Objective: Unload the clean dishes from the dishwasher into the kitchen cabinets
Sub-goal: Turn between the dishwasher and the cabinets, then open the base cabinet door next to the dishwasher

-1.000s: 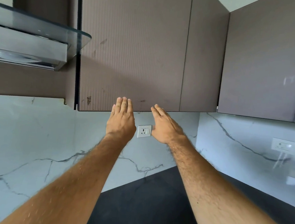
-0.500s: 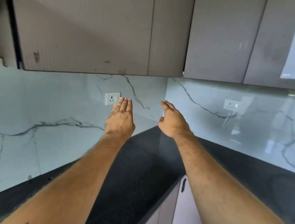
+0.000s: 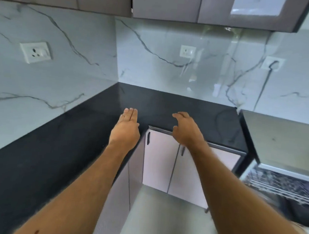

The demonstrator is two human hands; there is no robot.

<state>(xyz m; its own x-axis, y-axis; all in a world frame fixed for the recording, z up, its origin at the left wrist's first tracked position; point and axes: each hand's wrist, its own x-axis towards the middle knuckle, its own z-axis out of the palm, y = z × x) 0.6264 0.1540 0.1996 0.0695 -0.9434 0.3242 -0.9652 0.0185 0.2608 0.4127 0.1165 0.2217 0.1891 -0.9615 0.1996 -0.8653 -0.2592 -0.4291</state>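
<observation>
Black countertop [image 3: 73, 147] fills mid-frame; above it left hand [image 3: 125, 131] flat, fingers straight, right hand [image 3: 186, 131] loosely curled, both empty; three wall sockets [image 3: 36, 52]

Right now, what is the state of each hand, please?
Left hand: open, fingers straight together, holding nothing.
Right hand: open, fingers loosely curled, holding nothing.

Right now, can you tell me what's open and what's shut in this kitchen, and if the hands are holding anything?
Left hand: fingers straight and together, holding nothing.
Right hand: fingers loosely curled, holding nothing.
Upper cabinets: doors shut.
Lower cabinet doors: shut.
Dishwasher: open, its rack showing; what is in the rack is too blurred to tell.
Wall socket: nothing plugged in.
</observation>
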